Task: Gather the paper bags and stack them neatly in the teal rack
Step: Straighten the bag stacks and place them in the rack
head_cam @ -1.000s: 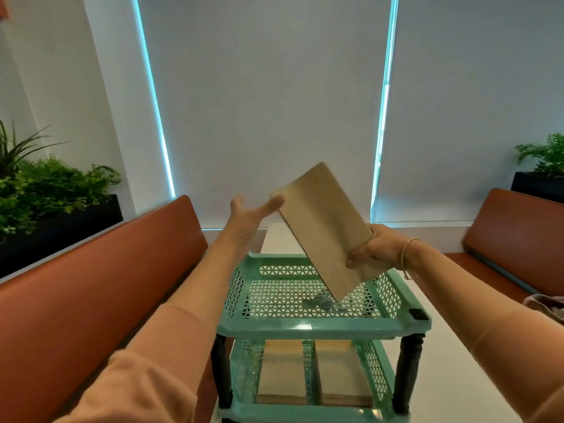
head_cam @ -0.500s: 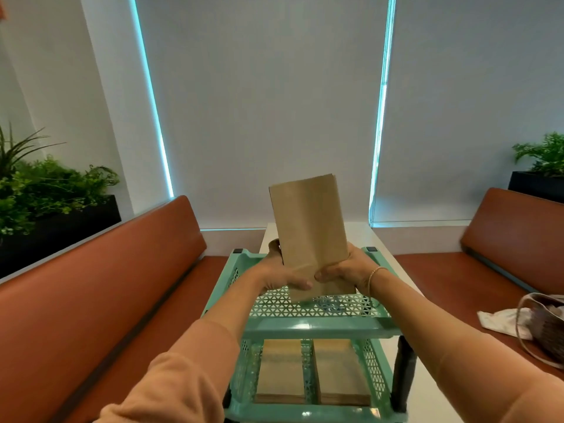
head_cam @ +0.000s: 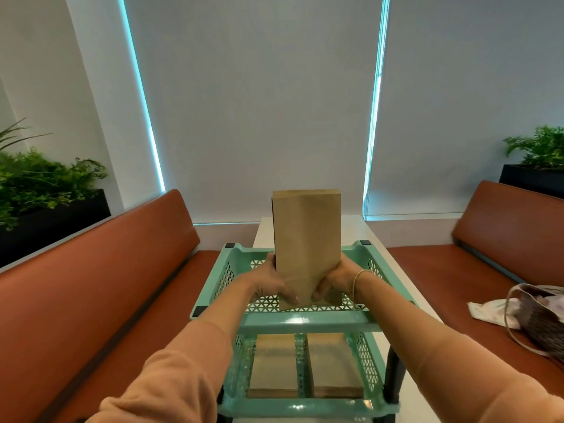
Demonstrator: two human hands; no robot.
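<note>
A flat bundle of brown paper bags (head_cam: pixel 306 239) stands upright, its lower edge in the top tray of the teal rack (head_cam: pixel 305 321). My left hand (head_cam: pixel 274 283) grips the bundle's lower left side and my right hand (head_cam: pixel 331 282) grips its lower right side, thumbs on the front face. On the rack's lower shelf lie two flat stacks of paper bags, the left stack (head_cam: pixel 273 366) and the right stack (head_cam: pixel 334 366), side by side.
The rack stands on a white table (head_cam: pixel 406 303) between two orange-brown benches, the left bench (head_cam: pixel 91 285) and the right bench (head_cam: pixel 503 239). A woven bag (head_cam: pixel 537 319) and a white cloth (head_cam: pixel 485 309) lie on the right bench. Planters sit behind both benches.
The tilted bundle, held by my right hand alone, was taken in both hands, turned upright and lowered toward the top tray. The view shifted slightly.
</note>
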